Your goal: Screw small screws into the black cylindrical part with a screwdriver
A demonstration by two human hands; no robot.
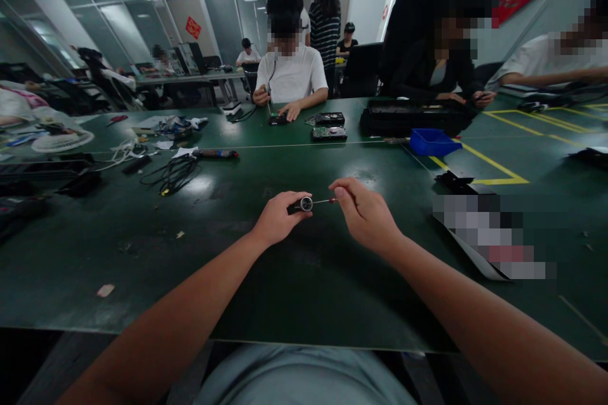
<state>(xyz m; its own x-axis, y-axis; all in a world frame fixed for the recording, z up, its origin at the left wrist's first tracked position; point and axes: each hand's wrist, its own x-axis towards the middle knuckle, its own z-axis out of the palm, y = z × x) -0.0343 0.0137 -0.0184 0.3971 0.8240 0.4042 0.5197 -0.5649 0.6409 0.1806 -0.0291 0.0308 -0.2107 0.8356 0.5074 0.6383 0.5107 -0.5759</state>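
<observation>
My left hand (278,218) is closed around a small round silver-and-black part (306,204), held just above the green table (304,291). My right hand (363,215) pinches the handle of a thin screwdriver (323,202) with a red collar. Its tip points left and touches the round part. Both hands are at the middle of the table, close together.
Across the table a seated person works on a hard drive (278,119); two more drives (329,133) lie nearby. A blue bin (432,141) and black case (413,117) stand at right. Cables (173,172) and clutter lie at left. Other people sit at right.
</observation>
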